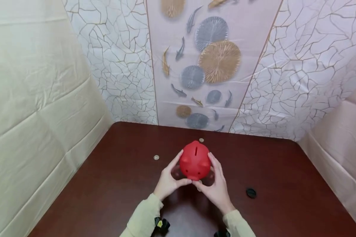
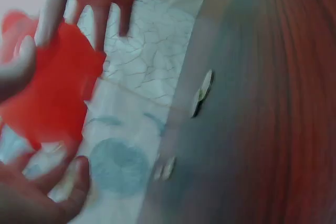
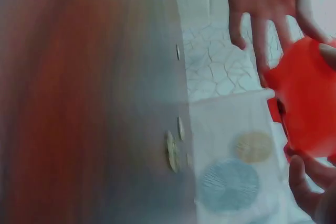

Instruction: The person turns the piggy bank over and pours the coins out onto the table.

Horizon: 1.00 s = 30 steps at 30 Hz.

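Note:
A red piggy bank (image 1: 194, 163) is held between both hands, its coin slot up and its snout towards me. On its left side, my left hand (image 1: 169, 183) grips it with the fingers along the side and the thumb by the snout. The right hand (image 1: 217, 190) holds the opposite side in the same way, the two thumbs close together under the snout. Both wrist views show the bank raised above the tabletop. Below the hands lies a coin (image 1: 199, 189), partly hidden by the right thumb.
The dark brown table (image 1: 118, 184) carries a silvery coin (image 1: 156, 157) to the left and another coin (image 1: 201, 140) behind the bank. A round black cap (image 1: 251, 193) lies to the right. Patterned cloth (image 1: 130, 65) hangs behind the table's back edge.

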Motion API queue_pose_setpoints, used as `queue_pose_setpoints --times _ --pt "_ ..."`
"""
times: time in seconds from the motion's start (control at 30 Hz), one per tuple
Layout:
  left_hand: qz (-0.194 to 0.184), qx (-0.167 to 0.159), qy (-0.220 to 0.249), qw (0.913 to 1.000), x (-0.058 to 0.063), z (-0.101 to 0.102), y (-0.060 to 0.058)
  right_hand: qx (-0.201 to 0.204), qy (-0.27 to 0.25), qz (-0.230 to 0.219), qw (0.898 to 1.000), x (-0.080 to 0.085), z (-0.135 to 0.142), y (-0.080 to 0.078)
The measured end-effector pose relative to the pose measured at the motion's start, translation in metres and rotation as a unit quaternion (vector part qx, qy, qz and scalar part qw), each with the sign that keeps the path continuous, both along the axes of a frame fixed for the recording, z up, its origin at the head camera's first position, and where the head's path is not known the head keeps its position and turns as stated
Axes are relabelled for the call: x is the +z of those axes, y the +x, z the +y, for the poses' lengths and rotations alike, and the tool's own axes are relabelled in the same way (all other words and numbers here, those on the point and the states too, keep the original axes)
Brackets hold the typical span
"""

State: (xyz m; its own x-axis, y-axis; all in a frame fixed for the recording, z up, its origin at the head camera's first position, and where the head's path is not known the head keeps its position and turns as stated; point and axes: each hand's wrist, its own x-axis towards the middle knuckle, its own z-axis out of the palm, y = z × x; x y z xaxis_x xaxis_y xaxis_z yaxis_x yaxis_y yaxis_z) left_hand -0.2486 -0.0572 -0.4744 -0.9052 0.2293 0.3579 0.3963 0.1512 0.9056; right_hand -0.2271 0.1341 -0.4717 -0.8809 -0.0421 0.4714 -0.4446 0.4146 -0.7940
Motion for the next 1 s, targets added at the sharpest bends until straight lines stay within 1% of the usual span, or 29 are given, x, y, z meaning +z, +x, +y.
queue_pose_setpoints --times 0.07,0.13,0.23,0.3,0.47,0.53,0.6,0.63,0.73,0.77,0.83,0.93,1.0 --pt "-0.012 0.0 -0.003 0.9999 -0.0023 -0.0005 0.0034 0.0 0.002 -0.011 1.0 -0.0023 -0.0001 0.0035" --pt "-0.012 0.0 -0.008 0.9999 -0.0023 0.0001 0.0035 -0.003 0.004 -0.027 1.0 -0.0032 -0.0003 0.0042" --pt "-0.006 -0.02 0.007 0.9998 -0.0003 -0.0002 0.0044 -0.01 0.009 -0.004 1.0 -0.0024 0.0002 0.0072" --pt "-0.002 -0.02 0.007 0.9998 0.0011 0.0005 0.0011 -0.013 0.01 0.0 1.0 -0.002 0.0002 0.0041" --pt "-0.022 -0.009 -0.003 0.9997 -0.0024 -0.0009 -0.0004 -0.007 0.008 -0.032 0.999 -0.0051 -0.0008 0.0015" --pt "-0.027 -0.016 0.005 0.9995 -0.003 -0.002 0.0018 -0.003 0.002 -0.02 1.0 -0.0063 -0.0016 0.0039" --pt "-0.035 -0.022 0.016 0.999 -0.0027 -0.0021 0.0014 0.003 -0.008 -0.019 1.0 -0.0065 -0.0027 0.004" --pt "-0.039 -0.021 0.017 0.9989 -0.0029 -0.0019 0.0001 0.0 -0.007 -0.026 1.0 -0.0065 -0.0032 0.0034" --pt "-0.075 -0.022 0.014 0.9969 -0.0041 -0.0014 -0.0022 -0.013 0.0 -0.066 0.998 -0.0063 -0.0028 0.0033" --pt "-0.077 -0.023 0.013 0.9967 -0.0046 -0.0012 -0.0032 -0.015 0.002 -0.081 0.997 -0.0052 -0.0028 0.0031" --pt "-0.077 -0.025 0.011 0.9967 -0.0047 -0.0009 -0.0035 -0.017 0.01 -0.092 0.996 -0.0046 -0.0017 0.0028" --pt "-0.072 -0.03 0.02 0.9968 -0.0039 -0.0002 -0.0032 0.005 0.01 -0.086 0.996 -0.0033 0.0008 0.0021" --pt "-0.083 -0.029 0.025 0.9959 -0.0036 -0.0007 -0.003 0.02 0.017 -0.084 0.996 -0.0027 0.0039 0.0014"
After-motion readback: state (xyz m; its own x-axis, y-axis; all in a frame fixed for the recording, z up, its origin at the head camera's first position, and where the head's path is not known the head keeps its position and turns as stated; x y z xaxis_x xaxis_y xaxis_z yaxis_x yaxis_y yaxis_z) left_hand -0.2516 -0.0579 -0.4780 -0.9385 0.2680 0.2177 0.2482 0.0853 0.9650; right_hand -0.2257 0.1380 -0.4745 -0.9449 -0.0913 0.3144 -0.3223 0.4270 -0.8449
